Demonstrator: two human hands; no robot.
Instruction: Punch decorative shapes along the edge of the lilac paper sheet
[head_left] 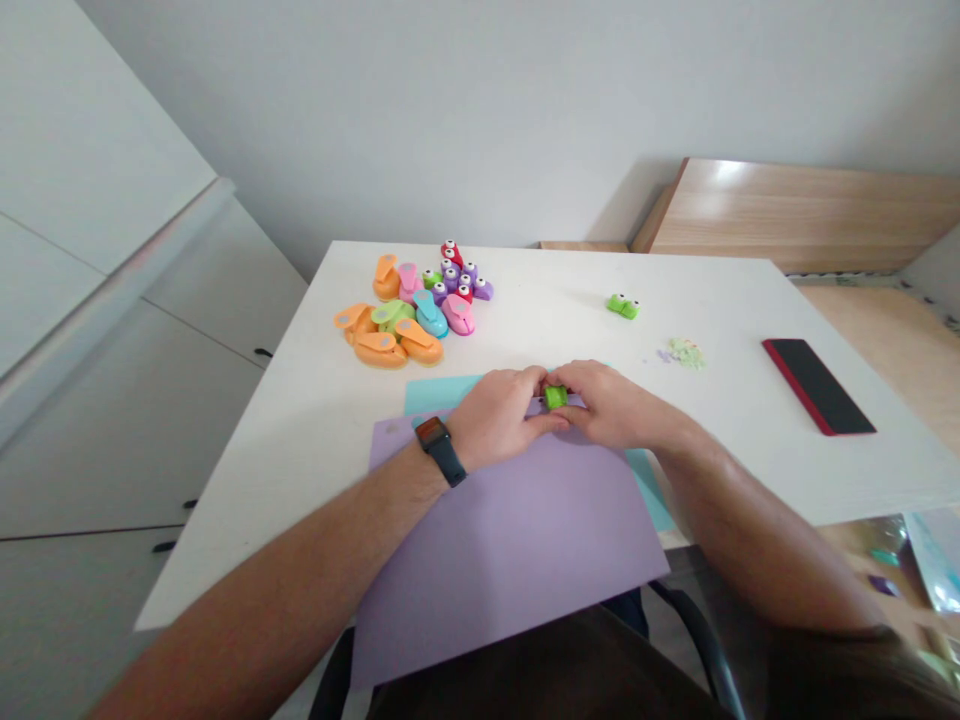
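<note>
A small green craft punch [556, 397] sits at the far edge of a purple sheet of paper [517, 560], with both of my hands closed around it. My left hand [504, 415], below a dark wristwatch [441, 450], grips it from the left, its thumb over the sheet. From the other side my right hand [609, 402] pinches the same punch with thumb and fingers. The punch's underside is hidden. A light blue sheet [435, 394] lies beneath the purple one, which overhangs the table's front edge. Holes show near the purple sheet's far left corner.
Several larger lever punches [381, 348] in orange, pink, green and blue stand at the back left, beside small purple and red punches [451, 278]. Two green punches [623, 306] are farther right. Paper bits [685, 352] and a dark phone-like slab with a red edge [819, 386] lie rightward.
</note>
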